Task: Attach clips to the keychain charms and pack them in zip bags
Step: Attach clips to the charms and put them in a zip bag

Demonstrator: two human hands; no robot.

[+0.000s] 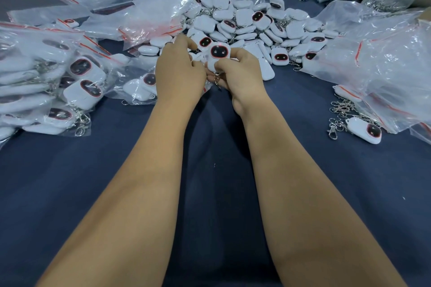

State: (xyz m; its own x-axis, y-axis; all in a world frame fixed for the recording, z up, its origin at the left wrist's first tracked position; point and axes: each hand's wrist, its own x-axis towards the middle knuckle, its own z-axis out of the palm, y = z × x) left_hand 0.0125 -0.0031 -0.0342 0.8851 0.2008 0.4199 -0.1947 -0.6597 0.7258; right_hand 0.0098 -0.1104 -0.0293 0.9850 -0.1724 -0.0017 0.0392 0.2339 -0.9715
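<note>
Desk (70, 193) covered in dark blue cloth. Heap of white keychain charms (251, 23) at centre rear; packed zip bags (46, 81) at left. Left hand (179, 72) and right hand (240, 74), close together, both grip one charm (215, 57) above the desk; its metal clip (217, 80) hangs between them.

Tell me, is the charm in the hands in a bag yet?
Out. The charm sits bare between both hands, no plastic around it.

Bagged charms (46, 81) flank bare cloth (217, 193), seemingly passable.
</note>
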